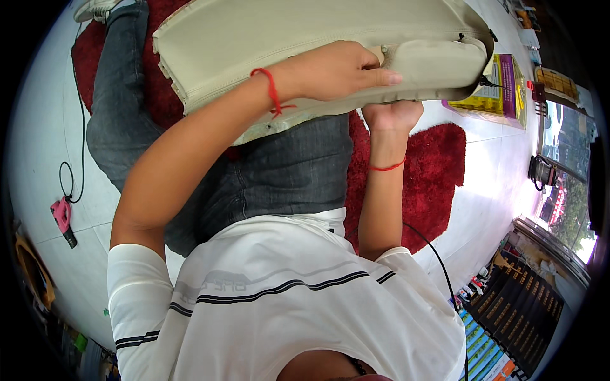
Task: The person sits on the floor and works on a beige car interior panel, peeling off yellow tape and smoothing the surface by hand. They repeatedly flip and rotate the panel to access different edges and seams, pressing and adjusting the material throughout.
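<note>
A large beige stitched panel [298,32], looking like leather-covered car trim, lies across my lap at the top of the view. A raised, padded armrest-like part [438,66] is at its right end. My left hand [343,71] crosses over the panel, its fingers curled at the armrest's left end and its thumb lying along the near side. Beneath the near right edge is my right hand [393,115], touching the panel's underside; its fingers are hidden there. Both wrists wear red strings.
A red shaggy rug [438,165] lies under me on the pale floor. A yellow and purple box [502,89] stands right of the panel. At left lies a pink corded tool [61,213]. Dark books [521,311] fill the lower right. A black cable [438,254] runs beside my right arm.
</note>
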Action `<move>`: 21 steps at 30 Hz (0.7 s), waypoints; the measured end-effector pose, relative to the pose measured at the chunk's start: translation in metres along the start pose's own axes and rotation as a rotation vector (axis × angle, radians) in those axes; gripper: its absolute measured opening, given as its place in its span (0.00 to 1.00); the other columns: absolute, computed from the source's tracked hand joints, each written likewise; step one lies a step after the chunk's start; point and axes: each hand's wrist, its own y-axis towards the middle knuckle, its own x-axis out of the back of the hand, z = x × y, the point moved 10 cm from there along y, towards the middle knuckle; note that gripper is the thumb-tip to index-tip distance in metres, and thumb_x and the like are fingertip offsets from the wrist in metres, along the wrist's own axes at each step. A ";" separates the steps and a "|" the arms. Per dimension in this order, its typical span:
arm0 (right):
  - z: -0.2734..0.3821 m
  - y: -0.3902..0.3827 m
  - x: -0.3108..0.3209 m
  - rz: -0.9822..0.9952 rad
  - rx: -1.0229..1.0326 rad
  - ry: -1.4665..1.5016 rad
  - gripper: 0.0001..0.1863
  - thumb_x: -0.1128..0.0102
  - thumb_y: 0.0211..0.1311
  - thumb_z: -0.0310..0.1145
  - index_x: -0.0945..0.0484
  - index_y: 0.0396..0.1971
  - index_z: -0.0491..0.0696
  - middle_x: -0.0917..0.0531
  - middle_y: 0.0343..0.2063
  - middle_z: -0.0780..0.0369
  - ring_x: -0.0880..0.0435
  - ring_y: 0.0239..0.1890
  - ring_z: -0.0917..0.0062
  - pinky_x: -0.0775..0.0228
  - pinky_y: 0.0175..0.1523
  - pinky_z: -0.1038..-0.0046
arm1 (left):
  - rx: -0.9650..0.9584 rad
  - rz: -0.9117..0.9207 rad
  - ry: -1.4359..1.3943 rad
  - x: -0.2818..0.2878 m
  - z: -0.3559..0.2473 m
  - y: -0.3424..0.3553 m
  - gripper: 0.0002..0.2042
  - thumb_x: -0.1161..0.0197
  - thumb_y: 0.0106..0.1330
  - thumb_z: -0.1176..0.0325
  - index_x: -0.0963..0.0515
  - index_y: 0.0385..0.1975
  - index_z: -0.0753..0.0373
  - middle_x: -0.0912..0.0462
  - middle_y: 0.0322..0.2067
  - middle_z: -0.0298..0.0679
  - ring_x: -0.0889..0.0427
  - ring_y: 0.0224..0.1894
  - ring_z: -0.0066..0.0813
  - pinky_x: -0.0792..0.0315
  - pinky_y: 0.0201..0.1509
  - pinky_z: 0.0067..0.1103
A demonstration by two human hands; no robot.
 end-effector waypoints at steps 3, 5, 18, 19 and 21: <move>0.000 -0.004 -0.002 -0.015 0.017 -0.016 0.23 0.58 0.80 0.43 0.25 0.62 0.44 0.20 0.60 0.57 0.21 0.62 0.62 0.26 0.68 0.58 | 0.019 -0.066 -0.007 0.001 -0.005 0.005 0.36 0.49 0.80 0.39 0.18 0.32 0.75 0.23 0.22 0.44 0.23 0.29 0.34 0.25 0.44 0.28; 0.000 -0.006 -0.008 0.013 0.041 -0.055 0.24 0.59 0.80 0.44 0.25 0.63 0.44 0.21 0.61 0.57 0.22 0.63 0.62 0.26 0.68 0.57 | 0.087 -0.146 -0.134 0.005 0.012 0.016 0.38 0.52 0.80 0.37 0.18 0.30 0.75 0.22 0.22 0.47 0.22 0.28 0.38 0.24 0.43 0.31; -0.046 -0.026 0.003 -0.135 -0.174 0.268 0.33 0.69 0.78 0.48 0.35 0.72 0.42 0.29 0.70 0.50 0.30 0.73 0.55 0.35 0.75 0.49 | -0.100 -0.609 0.692 0.009 -0.036 -0.016 0.35 0.34 0.61 0.32 0.21 0.29 0.69 0.19 0.19 0.48 0.15 0.23 0.47 0.21 0.30 0.35; -0.054 -0.031 0.006 -0.201 -0.212 0.336 0.33 0.69 0.79 0.48 0.35 0.72 0.43 0.29 0.70 0.50 0.31 0.74 0.55 0.36 0.75 0.49 | -0.146 -0.607 0.721 0.011 -0.037 -0.014 0.35 0.34 0.61 0.32 0.20 0.27 0.69 0.18 0.19 0.49 0.15 0.22 0.48 0.21 0.29 0.35; -0.049 -0.023 0.002 -0.063 -0.141 0.198 0.32 0.68 0.79 0.49 0.33 0.71 0.45 0.28 0.70 0.51 0.32 0.74 0.55 0.37 0.76 0.48 | -0.112 -0.440 0.607 0.013 -0.026 -0.002 0.37 0.39 0.68 0.32 0.19 0.25 0.71 0.19 0.20 0.53 0.16 0.25 0.51 0.22 0.33 0.37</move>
